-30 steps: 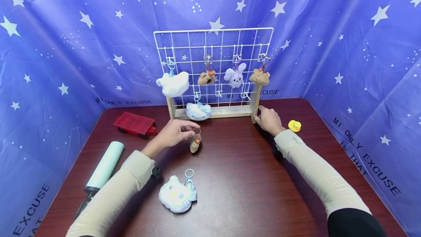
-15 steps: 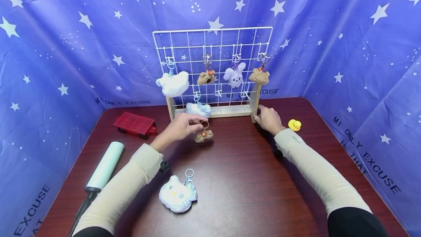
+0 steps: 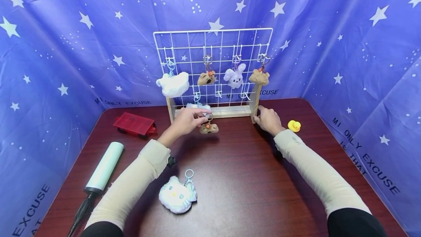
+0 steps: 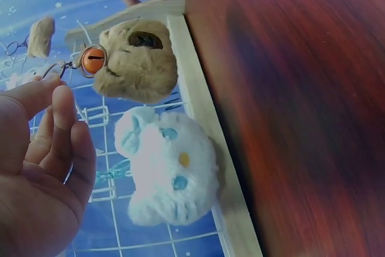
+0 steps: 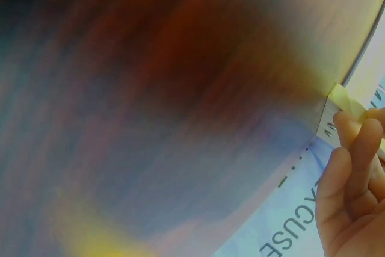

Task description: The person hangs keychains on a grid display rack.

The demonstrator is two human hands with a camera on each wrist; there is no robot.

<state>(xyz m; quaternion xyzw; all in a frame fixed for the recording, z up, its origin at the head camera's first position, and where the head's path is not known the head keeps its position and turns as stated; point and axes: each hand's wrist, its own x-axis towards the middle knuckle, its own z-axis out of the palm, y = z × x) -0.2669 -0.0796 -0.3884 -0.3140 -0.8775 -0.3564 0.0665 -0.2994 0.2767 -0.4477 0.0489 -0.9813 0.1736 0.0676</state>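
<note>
My left hand (image 3: 187, 123) pinches the metal ring of a brown plush keychain (image 3: 209, 129) with an orange bell, between thumb and index finger. The keychain (image 4: 141, 64) hangs above the table, in front of the white wire grid rack's wooden base (image 3: 230, 111). Behind that hand a white plush cat keychain (image 4: 180, 167) with a blue bow hangs from a lower hook, partly hidden in the head view. My right hand (image 3: 270, 120) grips the rack's right wooden upright (image 3: 255, 107) near its foot. Bare white hooks (image 3: 218, 93) sit on the lower row.
Along the upper row hang a white plush (image 3: 175, 84), a brown plush (image 3: 207, 78), a lavender bunny (image 3: 235, 79) and another brown plush (image 3: 260, 77). On the table lie a white cat keychain (image 3: 177, 195), red cart (image 3: 135, 123), pale green pump (image 3: 106, 165) and yellow duck (image 3: 294, 125).
My left hand has moved right and toward the rack, carrying the brown plush keychain, which has turned its face into view. The right hand stays on the upright.
</note>
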